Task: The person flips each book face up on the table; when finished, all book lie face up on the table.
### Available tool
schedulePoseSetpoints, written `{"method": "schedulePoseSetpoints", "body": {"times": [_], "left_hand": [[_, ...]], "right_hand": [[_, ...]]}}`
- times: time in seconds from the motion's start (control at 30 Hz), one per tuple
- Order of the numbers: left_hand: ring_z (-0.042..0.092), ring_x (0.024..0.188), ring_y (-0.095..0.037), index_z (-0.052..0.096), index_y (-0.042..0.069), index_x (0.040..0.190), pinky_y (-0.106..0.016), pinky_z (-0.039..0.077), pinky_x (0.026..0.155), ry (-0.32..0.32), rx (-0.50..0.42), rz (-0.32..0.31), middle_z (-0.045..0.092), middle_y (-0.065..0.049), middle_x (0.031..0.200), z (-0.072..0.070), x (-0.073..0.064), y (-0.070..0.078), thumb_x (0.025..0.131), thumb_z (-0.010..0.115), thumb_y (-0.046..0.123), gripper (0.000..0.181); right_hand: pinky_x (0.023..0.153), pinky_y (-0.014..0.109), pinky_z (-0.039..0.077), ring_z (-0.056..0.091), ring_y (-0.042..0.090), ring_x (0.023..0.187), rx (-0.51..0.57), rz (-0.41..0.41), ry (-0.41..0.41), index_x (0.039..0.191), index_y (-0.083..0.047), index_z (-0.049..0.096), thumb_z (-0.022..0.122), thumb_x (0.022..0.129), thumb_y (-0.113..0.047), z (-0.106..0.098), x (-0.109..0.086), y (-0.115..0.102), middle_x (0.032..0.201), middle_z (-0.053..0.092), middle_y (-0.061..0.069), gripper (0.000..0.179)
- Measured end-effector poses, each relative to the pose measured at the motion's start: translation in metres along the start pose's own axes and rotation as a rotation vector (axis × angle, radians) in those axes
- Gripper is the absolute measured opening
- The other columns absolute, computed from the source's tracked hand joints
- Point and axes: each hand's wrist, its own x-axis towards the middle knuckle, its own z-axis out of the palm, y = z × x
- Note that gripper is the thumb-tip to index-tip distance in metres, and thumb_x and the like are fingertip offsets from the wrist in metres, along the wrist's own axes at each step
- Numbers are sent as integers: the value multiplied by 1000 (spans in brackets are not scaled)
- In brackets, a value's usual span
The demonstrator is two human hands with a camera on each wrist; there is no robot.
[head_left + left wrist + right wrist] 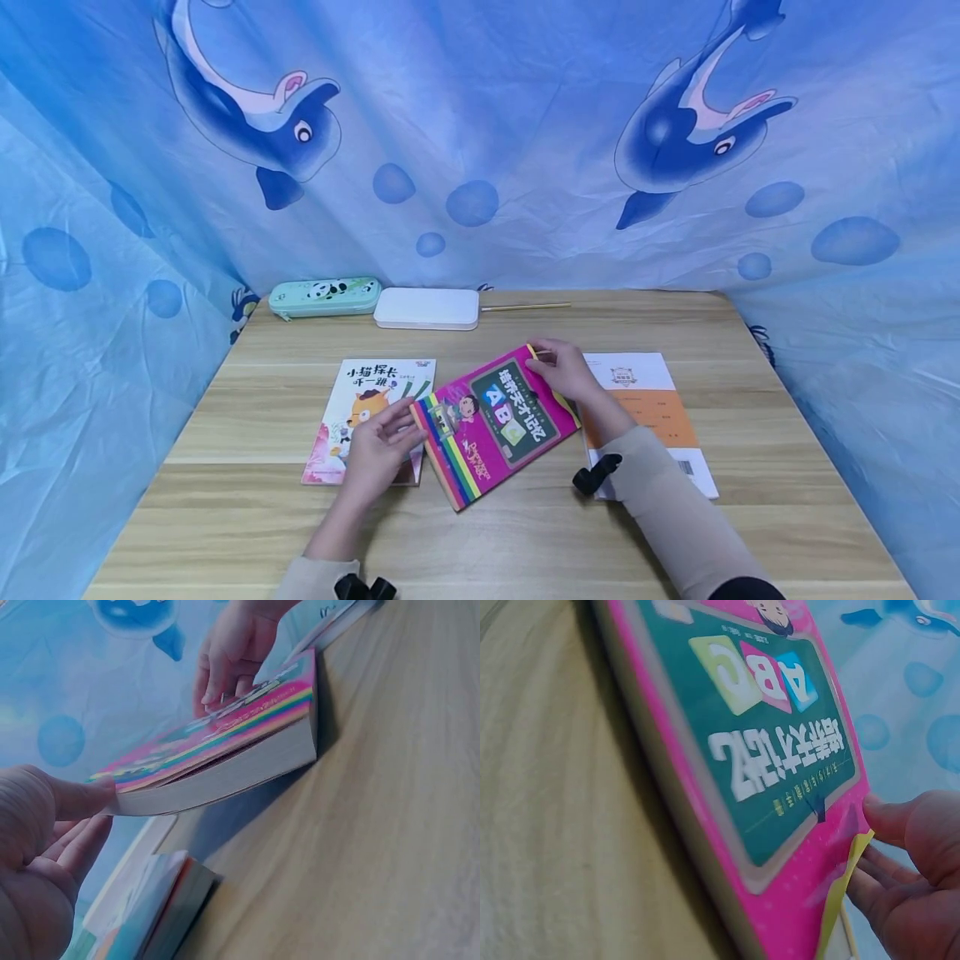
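Both hands are gripping the pink book [497, 421] by opposite corners – left hand [380, 450] pinching the near one, right hand [564, 372] the far – so it's hovering tilted over the counter [525, 533], between the cat book [367, 398] and orange booklet [660, 408].

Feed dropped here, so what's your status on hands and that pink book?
Left hand and right hand hold opposite corners of the thick pink ABC book. Book tilted, one edge on the wooden table. Nothing blocking.
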Motion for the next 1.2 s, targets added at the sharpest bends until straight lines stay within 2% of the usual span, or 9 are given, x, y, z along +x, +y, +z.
{"method": "schedulePoseSetpoints", "body": {"times": [0.2,0.27,0.4,0.5,0.57,0.77,0.87,0.97,1.2], "left_hand": [[70,108,-33,61,0,135,-26,59,85,21,23,-10,67,-23,121,-1,0,-7,79,82,-4,60],[71,107,-32,64,2,133,-26,59,84,30,65,-11,69,-21,120,-2,1,-10,80,83,1,56],[68,111,-29,68,6,128,-35,57,95,22,241,17,69,-16,123,-5,4,-15,85,83,17,47],[60,124,-32,69,10,130,-47,47,108,-14,371,36,66,-15,131,-6,6,-16,90,79,28,45],[54,131,-34,67,11,132,-52,41,112,-37,414,50,63,-15,136,-6,7,-16,92,77,30,46],[53,132,-36,66,9,133,-52,40,113,-72,435,103,62,-17,137,-4,9,-14,91,78,28,48],[53,132,-36,66,10,134,-52,40,113,-86,449,115,63,-15,137,-4,11,-13,91,77,27,48],[53,132,-36,65,10,134,-53,40,113,-98,466,123,63,-14,137,-3,11,-13,92,76,23,45],[53,132,-37,65,10,135,-56,39,113,-106,487,146,62,-13,138,-2,11,-15,92,75,17,45]], "right_hand": [[101,46,53,58,36,126,-18,35,-34,147,-5,52,66,100,-17,11,2,7,137,59,17,50],[103,46,51,59,35,126,-36,36,-38,146,-5,53,67,99,-18,15,3,8,137,60,17,51],[104,46,51,61,33,122,-67,28,-48,144,-3,54,69,98,-20,17,2,8,134,63,18,51],[103,46,51,62,33,120,-94,28,-55,141,-2,57,70,97,-19,14,0,6,132,64,18,49],[102,45,52,63,31,117,-121,44,-58,139,-2,59,71,96,-19,11,-3,5,127,67,16,48],[96,42,56,67,24,105,-222,75,-95,129,0,66,75,93,-19,0,-17,-2,110,71,9,42],[86,39,57,66,19,92,-273,70,-121,117,-2,72,76,92,-19,-6,-25,-5,99,71,5,31],[77,35,56,61,17,84,-299,107,-144,111,-6,74,79,89,-18,-12,-34,-9,91,68,2,26],[86,39,58,64,19,93,-293,136,-162,127,-5,69,83,81,-3,-15,-45,-12,106,71,6,48]]}}
